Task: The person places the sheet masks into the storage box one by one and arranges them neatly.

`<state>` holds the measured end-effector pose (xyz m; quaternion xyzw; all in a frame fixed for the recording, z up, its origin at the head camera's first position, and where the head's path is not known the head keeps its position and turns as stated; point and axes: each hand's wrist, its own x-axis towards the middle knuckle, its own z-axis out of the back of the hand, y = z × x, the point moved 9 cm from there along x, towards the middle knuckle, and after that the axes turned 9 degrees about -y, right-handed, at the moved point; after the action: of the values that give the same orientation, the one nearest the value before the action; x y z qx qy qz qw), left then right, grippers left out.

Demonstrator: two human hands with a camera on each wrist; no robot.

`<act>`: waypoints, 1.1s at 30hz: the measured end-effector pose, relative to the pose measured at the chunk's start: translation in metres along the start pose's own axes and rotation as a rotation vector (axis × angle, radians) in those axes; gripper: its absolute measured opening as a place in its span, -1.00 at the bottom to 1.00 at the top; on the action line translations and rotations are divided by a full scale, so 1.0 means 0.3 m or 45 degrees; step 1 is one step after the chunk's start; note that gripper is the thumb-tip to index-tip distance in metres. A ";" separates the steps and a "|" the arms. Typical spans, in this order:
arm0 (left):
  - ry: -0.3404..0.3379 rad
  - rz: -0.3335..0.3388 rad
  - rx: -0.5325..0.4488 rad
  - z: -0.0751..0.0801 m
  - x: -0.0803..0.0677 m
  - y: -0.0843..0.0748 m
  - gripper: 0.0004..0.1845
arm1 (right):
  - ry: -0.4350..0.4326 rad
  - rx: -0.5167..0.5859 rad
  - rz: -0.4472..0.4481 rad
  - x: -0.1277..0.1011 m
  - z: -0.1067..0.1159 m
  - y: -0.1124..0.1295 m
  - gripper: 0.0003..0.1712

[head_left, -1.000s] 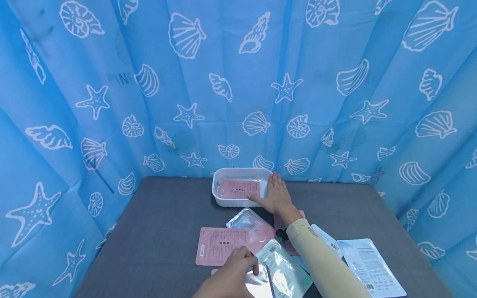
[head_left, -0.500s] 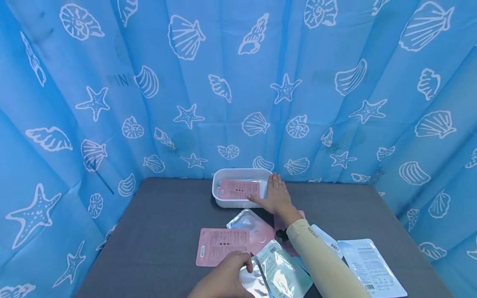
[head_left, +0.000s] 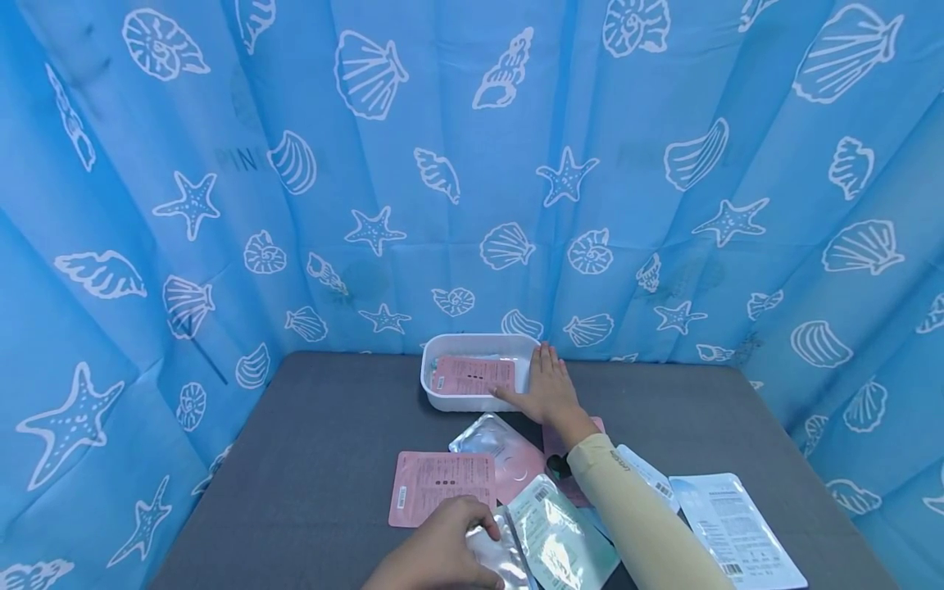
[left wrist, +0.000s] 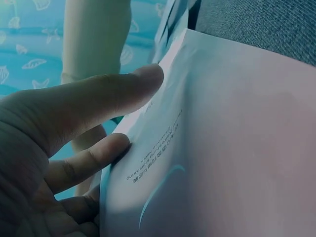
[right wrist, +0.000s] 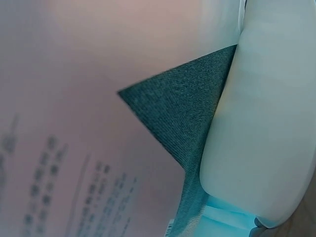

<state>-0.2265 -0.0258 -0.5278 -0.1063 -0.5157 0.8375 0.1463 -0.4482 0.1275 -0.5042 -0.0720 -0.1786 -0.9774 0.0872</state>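
In the head view my left hand grips the edge of a silvery sheet mask packet. Its thumb and index finger lie along that edge. Up close, the left wrist view shows the packet's pink face with small print and a pale crescent. My right hand lies with straight, spread fingers at the right front corner of a white plastic tray, thumb over the front rim. A pink sheet mask packet sits inside that tray. The white tray wall fills the right side of the right wrist view.
On the dark grey table lie more packets: a pink one, a silver-and-pink one, a green one and a white one. Another pink packet is partly under the right forearm. A blue seashell curtain hangs behind.
My left hand has shifted a little to the left, and the silvery packet has slid the same way. The right hand and the tray have stayed in place.
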 end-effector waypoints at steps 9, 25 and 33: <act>-0.119 -0.218 0.062 0.084 0.000 -0.014 -0.64 | 0.000 0.008 -0.011 0.004 -0.003 -0.005 0.51; -0.239 -0.128 0.044 0.262 0.000 0.001 -0.71 | 0.008 0.025 -0.008 0.000 -0.008 -0.006 0.52; -0.403 -0.124 0.036 0.356 -0.006 -0.007 -0.73 | 0.000 0.030 0.001 0.003 -0.001 0.002 0.51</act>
<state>-0.2597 -0.1145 -0.4782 0.0540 -0.5249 0.8429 0.1051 -0.4490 0.1267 -0.5042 -0.0712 -0.1899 -0.9752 0.0885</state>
